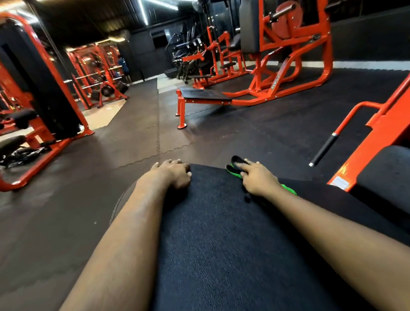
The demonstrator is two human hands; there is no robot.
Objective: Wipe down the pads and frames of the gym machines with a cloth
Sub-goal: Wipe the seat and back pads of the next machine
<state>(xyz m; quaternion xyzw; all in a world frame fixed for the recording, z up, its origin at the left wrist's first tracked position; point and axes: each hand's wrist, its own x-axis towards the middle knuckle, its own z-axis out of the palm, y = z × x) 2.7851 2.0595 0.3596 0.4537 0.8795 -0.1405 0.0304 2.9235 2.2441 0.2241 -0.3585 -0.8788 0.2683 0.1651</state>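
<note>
1. On the slanted orange frame bar [281, 74] of the plate-loaded machine across the floor, white letters run lengthwise along the bar. They read "FITNESS", seen at an angle and upside down from here.
2. A pale sticker [340, 183] sits on the lower end of the orange frame beside the near pad on the right. It carries small print, but this is blurred and too small to read.
3. No other writing, brand mark or number can be read on the machines, the pads, the floor mats or the walls.
</note>
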